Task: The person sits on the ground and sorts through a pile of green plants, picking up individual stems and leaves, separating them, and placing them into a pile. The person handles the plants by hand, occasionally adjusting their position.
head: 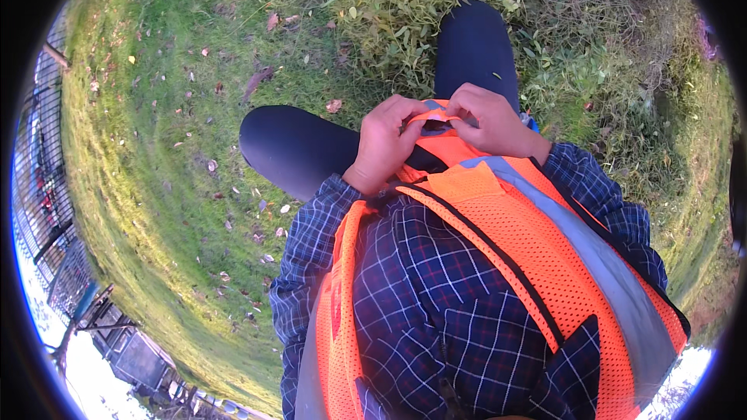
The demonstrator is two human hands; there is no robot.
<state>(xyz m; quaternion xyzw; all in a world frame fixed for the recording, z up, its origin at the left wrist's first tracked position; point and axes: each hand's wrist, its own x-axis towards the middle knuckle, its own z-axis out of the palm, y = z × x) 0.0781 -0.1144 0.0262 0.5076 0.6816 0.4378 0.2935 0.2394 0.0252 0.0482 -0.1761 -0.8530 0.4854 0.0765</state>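
An orange mesh safety vest [525,227] with grey reflective strips hangs open over a dark blue plaid shirt [420,280]. My left hand [388,137] and my right hand [487,116] meet in front of my waist, both pinching the vest's orange lower edge [435,115] between thumb and fingers. A dark gap shows just beneath that held edge. My knees, in dark trousers [297,146], are bent and spread below the hands. Something small and blue shows beside the wrist on the right, partly hidden.
Grass [175,128] with scattered dry leaves lies at the left. Cut or pulled leafy stems [385,29] are heaped in front of the knees and towards the upper right. A metal fence [46,146] runs along the far left rim.
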